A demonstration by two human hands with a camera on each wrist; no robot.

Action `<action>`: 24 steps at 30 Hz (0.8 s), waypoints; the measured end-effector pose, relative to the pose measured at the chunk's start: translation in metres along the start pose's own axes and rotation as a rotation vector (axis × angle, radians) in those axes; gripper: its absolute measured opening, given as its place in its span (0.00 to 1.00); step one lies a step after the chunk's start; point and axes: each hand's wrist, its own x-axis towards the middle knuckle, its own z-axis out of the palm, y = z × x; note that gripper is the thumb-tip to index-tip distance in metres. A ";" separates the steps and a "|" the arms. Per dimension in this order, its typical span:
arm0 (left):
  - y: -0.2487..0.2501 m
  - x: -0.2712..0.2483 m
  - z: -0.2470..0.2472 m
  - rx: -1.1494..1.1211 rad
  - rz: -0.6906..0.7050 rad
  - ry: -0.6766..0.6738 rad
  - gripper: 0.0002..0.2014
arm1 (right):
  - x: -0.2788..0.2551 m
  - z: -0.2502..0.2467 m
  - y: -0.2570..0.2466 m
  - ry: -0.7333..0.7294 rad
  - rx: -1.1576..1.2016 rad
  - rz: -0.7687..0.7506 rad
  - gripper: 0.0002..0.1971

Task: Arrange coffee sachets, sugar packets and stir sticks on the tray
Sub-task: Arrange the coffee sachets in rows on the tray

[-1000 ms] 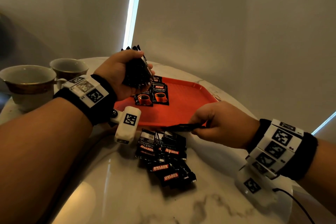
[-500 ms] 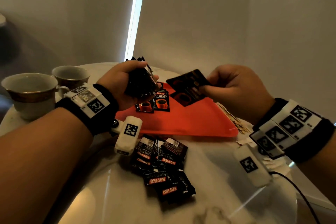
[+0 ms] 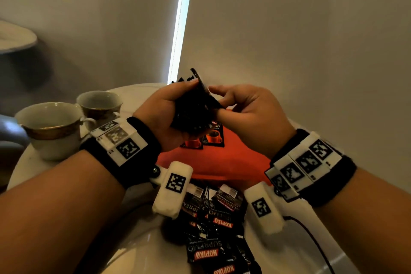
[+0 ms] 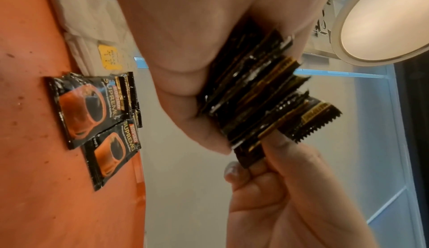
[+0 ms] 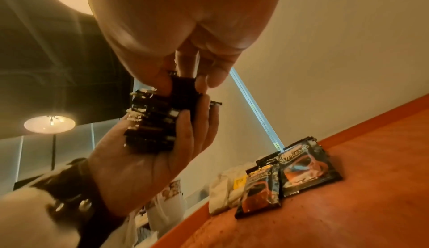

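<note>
My left hand (image 3: pixel 169 113) grips a thick stack of black coffee sachets (image 3: pixel 192 111) above the red tray (image 3: pixel 222 162). My right hand (image 3: pixel 242 109) pinches one more black sachet (image 4: pixel 311 119) against the outer side of that stack (image 5: pixel 153 123). Two Kopiko Supremo sachets (image 3: pixel 206 139) lie flat on the tray's far part (image 4: pixel 92 119) (image 5: pixel 290 173). White sugar packets (image 4: pixel 83 26) lie just past the tray's far edge (image 5: pixel 225 186). A loose heap of coffee sachets (image 3: pixel 213 222) rests on the table in front of the tray. Stir sticks are not visible.
Two white cups with gold bands (image 3: pixel 51 127) (image 3: pixel 100 104) stand at the table's left. The round marble table (image 3: pixel 138 258) ends close to a wall with a bright window slit (image 3: pixel 180 20). A black cable (image 3: pixel 315 242) trails from my right wrist.
My right hand lifted one sachet from the heap on the table, carried it up over the tray and brought it against the stack in my left hand. The left hand stayed in place.
</note>
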 end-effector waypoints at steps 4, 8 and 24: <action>-0.003 0.002 -0.002 0.011 -0.032 -0.029 0.31 | 0.005 0.002 0.011 -0.066 0.158 0.008 0.20; -0.004 0.004 -0.001 -0.017 -0.027 -0.062 0.20 | 0.004 -0.006 0.015 -0.099 0.241 0.063 0.11; -0.009 0.007 0.005 0.001 -0.035 -0.172 0.19 | 0.006 -0.015 0.033 -0.238 0.373 0.078 0.24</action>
